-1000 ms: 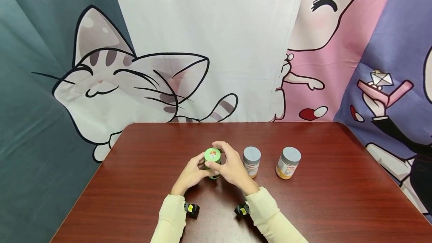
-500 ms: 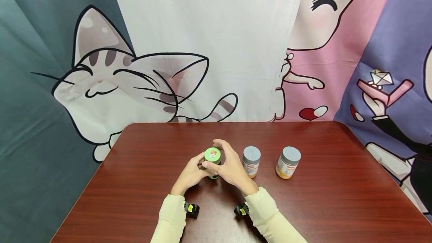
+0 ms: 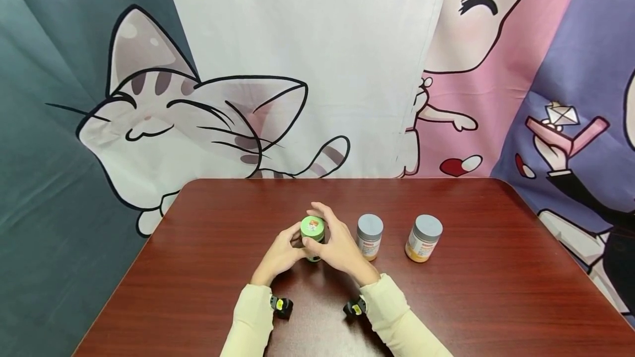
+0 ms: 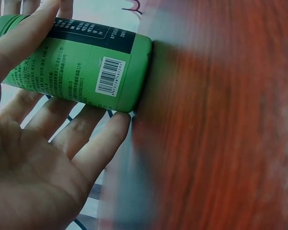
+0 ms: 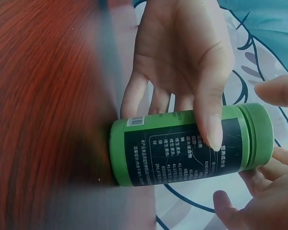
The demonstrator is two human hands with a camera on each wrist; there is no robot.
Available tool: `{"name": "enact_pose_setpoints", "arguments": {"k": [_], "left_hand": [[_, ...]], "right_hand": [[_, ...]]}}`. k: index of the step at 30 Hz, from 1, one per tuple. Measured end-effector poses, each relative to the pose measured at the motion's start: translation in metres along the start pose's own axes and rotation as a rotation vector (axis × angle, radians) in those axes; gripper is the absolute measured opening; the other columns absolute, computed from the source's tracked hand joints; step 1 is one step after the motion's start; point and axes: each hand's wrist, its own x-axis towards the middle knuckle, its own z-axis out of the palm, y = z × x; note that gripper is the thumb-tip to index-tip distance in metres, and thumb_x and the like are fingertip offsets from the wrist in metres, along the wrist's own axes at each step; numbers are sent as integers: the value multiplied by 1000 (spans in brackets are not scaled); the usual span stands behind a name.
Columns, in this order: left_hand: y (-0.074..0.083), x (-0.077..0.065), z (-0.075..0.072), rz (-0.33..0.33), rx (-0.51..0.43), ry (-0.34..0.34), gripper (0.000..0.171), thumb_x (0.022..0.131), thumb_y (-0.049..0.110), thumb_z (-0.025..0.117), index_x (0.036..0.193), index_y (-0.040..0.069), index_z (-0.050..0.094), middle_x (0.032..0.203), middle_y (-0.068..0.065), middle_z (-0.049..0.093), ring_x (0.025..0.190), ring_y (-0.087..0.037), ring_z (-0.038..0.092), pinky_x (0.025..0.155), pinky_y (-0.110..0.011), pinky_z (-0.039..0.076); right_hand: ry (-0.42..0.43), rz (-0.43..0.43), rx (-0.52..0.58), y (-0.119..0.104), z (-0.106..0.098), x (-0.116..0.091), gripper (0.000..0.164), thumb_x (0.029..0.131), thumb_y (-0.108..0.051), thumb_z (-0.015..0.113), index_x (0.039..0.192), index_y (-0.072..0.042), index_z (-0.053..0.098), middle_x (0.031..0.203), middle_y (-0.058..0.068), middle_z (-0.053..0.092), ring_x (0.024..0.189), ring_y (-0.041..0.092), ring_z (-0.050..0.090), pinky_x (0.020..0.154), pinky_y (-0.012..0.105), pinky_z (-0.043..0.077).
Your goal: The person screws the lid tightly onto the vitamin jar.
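A green bottle (image 5: 117, 153) with a dark printed label stands upright between both hands in the head view. My left hand (image 3: 279, 258) grips its body, thumb across the label and fingers round the far side; a barcode shows in the left wrist view. Around the green screw lid (image 3: 312, 227) my right hand (image 3: 339, 244) is loosely curved. In the right wrist view its thumb (image 5: 281, 91) stands a little apart from the lid (image 5: 261, 136), while the bent fingers reach along the lid's other side. The lid sits on the bottle.
Two jars with grey lids and white labels, a nearer jar (image 3: 369, 236) and a farther jar (image 3: 424, 238), stand right of my right hand. The reddish-brown table (image 3: 223, 219) ends at a printed cloth backdrop (image 3: 317, 70).
My right thumb slid left across the lid's front edge, then came back right. The right index fingertip shifted slightly farther over the lid's far side. The bottle stays in place.
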Motion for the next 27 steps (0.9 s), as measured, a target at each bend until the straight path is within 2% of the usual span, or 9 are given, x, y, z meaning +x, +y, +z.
{"name": "enact_pose_setpoints", "arguments": {"k": [3, 7, 9, 13, 16, 18, 23, 24, 27], "left_hand": [[0, 0, 0, -12, -9, 1, 55, 77, 11, 73, 127, 10, 50, 114, -5, 62, 102, -17, 59, 86, -31, 47], [0, 0, 0, -23, -24, -7, 57, 76, 12, 75, 127, 11, 50, 114, -5, 61, 100, -16, 60, 83, -29, 48], [0, 0, 0, -23, -25, -5, 57, 76, 13, 74, 128, 11, 50, 114, -5, 61, 100, -16, 60, 83, -28, 48], [1, -1, 0, -27, -41, -7, 58, 77, 10, 73, 130, 10, 49, 114, -5, 62, 98, -16, 60, 81, -28, 49], [1, -1, -1, -20, -55, -10, 59, 77, 8, 72, 131, 9, 48, 114, -6, 62, 98, -16, 61, 80, -28, 49], [2, -1, -1, -15, -55, -12, 59, 77, 7, 72, 131, 10, 48, 115, -5, 62, 98, -16, 61, 80, -28, 50], [3, -1, -1, -18, -45, -6, 59, 76, 7, 73, 130, 11, 49, 112, -3, 63, 95, -15, 61, 78, -27, 50], [3, 0, -1, -19, -41, -2, 58, 76, 7, 73, 129, 11, 50, 111, -3, 63, 94, -15, 62, 78, -27, 50], [4, 0, 0, -12, -13, 11, 54, 76, 8, 73, 126, 12, 52, 109, -3, 63, 92, -14, 61, 79, -27, 49]], "right_hand": [[4, -1, 15, 0, -1, 0, 65, 81, -17, 68, 136, -27, 35, 127, -9, 52, 84, 12, 53, 67, 37, 45], [11, -9, 17, 1, -2, 1, 63, 81, -16, 68, 136, -25, 36, 125, -7, 53, 102, 14, 53, 77, 36, 45], [14, -8, 9, 2, -2, 1, 63, 81, -16, 68, 135, -25, 37, 124, -7, 54, 97, 16, 54, 72, 35, 46], [29, 3, -7, 2, -1, 2, 59, 81, -19, 70, 131, -22, 40, 121, -3, 55, 99, 15, 54, 77, 40, 46], [55, 5, -44, 2, 0, 2, 58, 80, -25, 72, 129, -18, 42, 117, 0, 56, 107, 12, 51, 85, 44, 43], [71, 4, -79, 2, 1, 2, 58, 79, -28, 72, 128, -16, 44, 115, -1, 56, 107, 11, 51, 86, 44, 43], [90, -3, -149, 1, 2, 2, 60, 79, -37, 71, 128, -15, 44, 115, -1, 54, 104, 11, 50, 81, 37, 43], [91, -2, -149, 1, 1, 1, 62, 79, -39, 71, 129, -16, 43, 116, -1, 54, 101, 11, 50, 79, 35, 43], [79, 5, -121, 0, 1, 1, 67, 78, -42, 70, 133, -20, 39, 123, -1, 51, 107, 12, 50, 83, 36, 43]]}}
